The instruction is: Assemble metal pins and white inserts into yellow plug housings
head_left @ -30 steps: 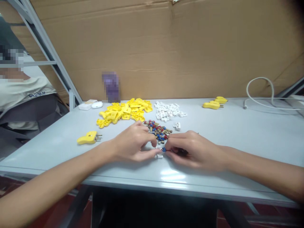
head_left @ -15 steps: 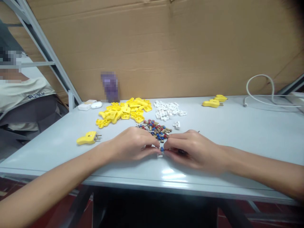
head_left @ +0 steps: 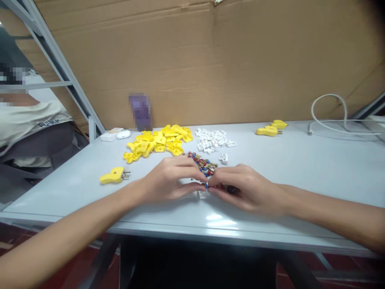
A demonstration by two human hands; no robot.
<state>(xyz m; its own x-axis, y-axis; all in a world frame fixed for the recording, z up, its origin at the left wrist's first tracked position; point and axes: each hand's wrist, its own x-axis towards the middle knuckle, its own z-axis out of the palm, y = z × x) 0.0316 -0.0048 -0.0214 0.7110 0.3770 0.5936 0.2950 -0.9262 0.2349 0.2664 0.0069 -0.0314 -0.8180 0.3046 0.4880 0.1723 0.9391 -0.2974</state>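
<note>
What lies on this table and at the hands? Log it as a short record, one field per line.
left hand: thumb and finger at a small blue-marked part; grip unclear
right hand: fingertips at the same part; dark object in the curled fingers, mostly hidden
centre pile: metal pins with red and blue marks
rear piles: yellow shells left, white pieces right
left side: yellow plug, prongs rightward
rear right: white cable
</note>
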